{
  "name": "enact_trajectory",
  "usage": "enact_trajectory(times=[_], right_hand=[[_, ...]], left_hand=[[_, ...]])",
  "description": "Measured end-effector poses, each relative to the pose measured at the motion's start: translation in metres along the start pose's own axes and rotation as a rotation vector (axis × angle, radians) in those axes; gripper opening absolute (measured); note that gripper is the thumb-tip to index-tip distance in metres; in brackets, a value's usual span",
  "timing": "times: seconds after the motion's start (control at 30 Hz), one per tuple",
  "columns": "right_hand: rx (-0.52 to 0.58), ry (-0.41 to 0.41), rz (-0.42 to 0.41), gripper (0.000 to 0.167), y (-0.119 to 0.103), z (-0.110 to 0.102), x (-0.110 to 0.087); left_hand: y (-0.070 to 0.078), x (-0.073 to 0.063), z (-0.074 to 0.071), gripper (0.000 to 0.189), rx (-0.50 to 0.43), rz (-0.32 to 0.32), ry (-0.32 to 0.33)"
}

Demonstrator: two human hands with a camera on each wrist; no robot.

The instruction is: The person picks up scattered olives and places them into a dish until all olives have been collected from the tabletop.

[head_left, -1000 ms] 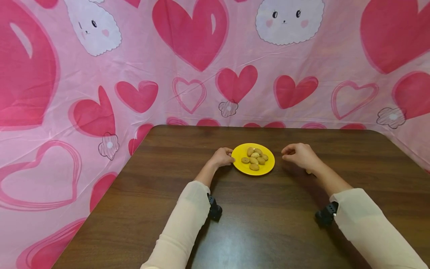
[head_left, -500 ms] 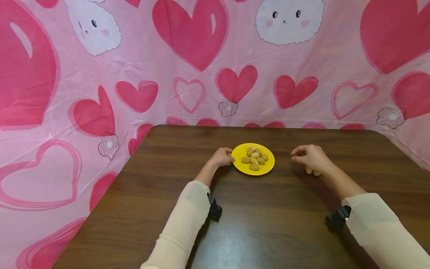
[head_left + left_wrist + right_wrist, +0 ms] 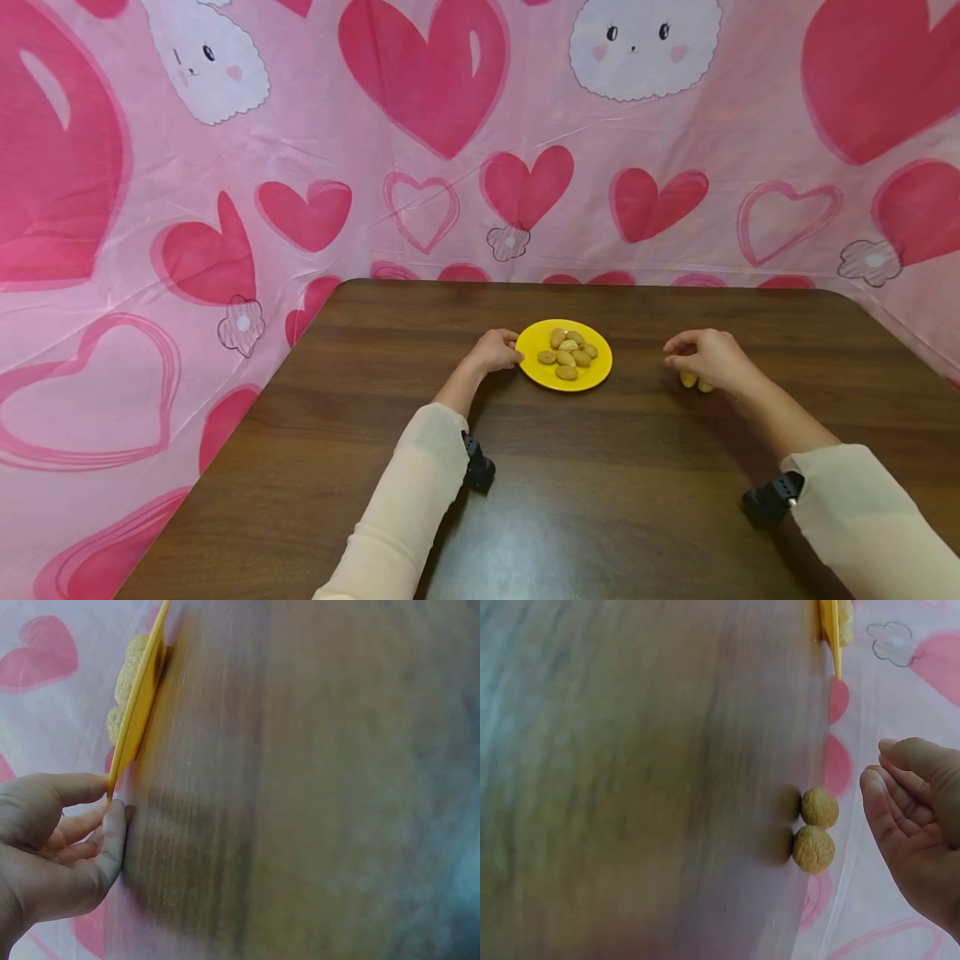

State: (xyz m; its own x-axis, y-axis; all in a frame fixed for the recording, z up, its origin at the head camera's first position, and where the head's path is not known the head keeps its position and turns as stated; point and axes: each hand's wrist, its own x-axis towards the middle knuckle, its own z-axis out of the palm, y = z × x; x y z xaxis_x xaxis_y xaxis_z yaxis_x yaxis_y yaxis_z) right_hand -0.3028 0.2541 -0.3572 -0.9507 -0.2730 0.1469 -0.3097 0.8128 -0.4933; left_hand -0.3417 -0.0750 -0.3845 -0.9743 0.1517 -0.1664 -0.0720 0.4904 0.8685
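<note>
A round yellow plate [image 3: 588, 377] holds several tan, oval, walnut-like pieces [image 3: 566, 358] near its middle. My left hand [image 3: 495, 350] grips the plate's left rim; the left wrist view shows the rim [image 3: 120, 761] pinched between thumb and fingers. Over to the right, my right hand [image 3: 708, 357] hovers above the table with loosely bent fingers and nothing between them. Beneath it lie two more tan pieces [image 3: 687, 380], partly covered by the hand in the head view. From the right wrist they appear as two rough, rounded lumps [image 3: 814, 849] side by side, apart from the fingers.
The brown wooden table [image 3: 570, 467] spreads out in front of me. A pink cloth with hearts [image 3: 420, 200] hangs behind its far edge and along the left side. Each forearm wears a black camera [image 3: 480, 467] at the sleeve.
My right hand has moved rightward, away from the plate, to above the two loose pieces, which have come more into sight. My left hand stays at the plate.
</note>
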Motion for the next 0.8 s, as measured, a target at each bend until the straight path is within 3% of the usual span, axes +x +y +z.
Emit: enact_trajectory(times=[0.13,0.5,0.8], right_hand=[[0.029,-0.024,0.034,0.024,0.006,-0.003,-0.005],[-0.097,-0.022,0.023,0.024,0.021,-0.018,-0.018],[-0.109,-0.042,0.053,0.029,0.032,-0.022,-0.025]], left_hand=[[0.000,0.000,0.000,0.044,0.005,0.000,-0.002],[0.000,0.000,-0.001,0.043,0.009,-0.004,0.005],[-0.002,0.001,0.000,0.043,0.000,-0.009,0.010]])
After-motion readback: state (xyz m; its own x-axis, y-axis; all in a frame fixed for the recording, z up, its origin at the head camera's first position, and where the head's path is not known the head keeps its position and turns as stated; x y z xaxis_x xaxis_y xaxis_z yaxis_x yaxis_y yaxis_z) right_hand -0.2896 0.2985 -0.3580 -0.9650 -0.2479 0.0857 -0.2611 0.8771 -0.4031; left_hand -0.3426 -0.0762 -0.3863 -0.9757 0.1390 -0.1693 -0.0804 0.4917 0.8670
